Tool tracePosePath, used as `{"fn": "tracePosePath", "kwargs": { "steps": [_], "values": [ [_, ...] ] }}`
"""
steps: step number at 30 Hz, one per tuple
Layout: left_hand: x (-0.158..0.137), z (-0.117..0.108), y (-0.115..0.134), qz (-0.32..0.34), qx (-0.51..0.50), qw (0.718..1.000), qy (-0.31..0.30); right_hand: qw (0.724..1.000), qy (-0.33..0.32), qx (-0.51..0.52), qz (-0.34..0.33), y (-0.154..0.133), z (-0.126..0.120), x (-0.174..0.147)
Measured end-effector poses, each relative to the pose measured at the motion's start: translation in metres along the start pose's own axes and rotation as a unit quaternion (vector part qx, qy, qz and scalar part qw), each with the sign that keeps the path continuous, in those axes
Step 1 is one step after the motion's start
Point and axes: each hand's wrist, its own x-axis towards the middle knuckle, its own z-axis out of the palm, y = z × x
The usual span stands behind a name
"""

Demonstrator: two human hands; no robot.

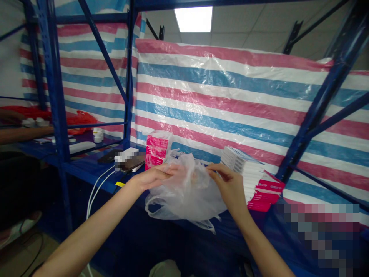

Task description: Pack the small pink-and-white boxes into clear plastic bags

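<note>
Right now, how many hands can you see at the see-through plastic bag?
2. The left hand is at the left side of the plastic bag, its fingertips partly hidden by the plastic; the right hand is at the bag's upper right.

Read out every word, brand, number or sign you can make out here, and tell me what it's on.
No text is legible.
Pink boxes behind the left hand: white print, too small and blurred to read.
Pink-and-white stack beside the right hand: dark print on white, white print on pink, also unreadable.
Plastic bag at the hands: no print that I can see.
</note>
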Motion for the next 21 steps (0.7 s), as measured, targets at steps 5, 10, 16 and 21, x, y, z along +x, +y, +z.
{"fn": "tracePosePath", "kwargs": {
  "steps": [5,10,16,21],
  "values": [
    [-0.019,-0.019,0.030,0.139,-0.035,0.982,0.120,0.989,0.118,0.070,0.057,0.020,-0.034,0.016],
    [-0.039,-0.027,0.061,0.128,0.014,0.976,0.173,0.967,0.138,0.156,0.148,0.031,-0.053,0.023],
    [-0.052,-0.038,0.072,0.124,0.081,0.959,0.241,0.942,0.080,0.227,0.235,0.026,-0.056,0.027],
    [-0.054,-0.006,0.073,0.306,0.381,0.767,0.416,0.937,0.031,0.291,0.192,0.020,-0.043,0.035]
  ]
}}
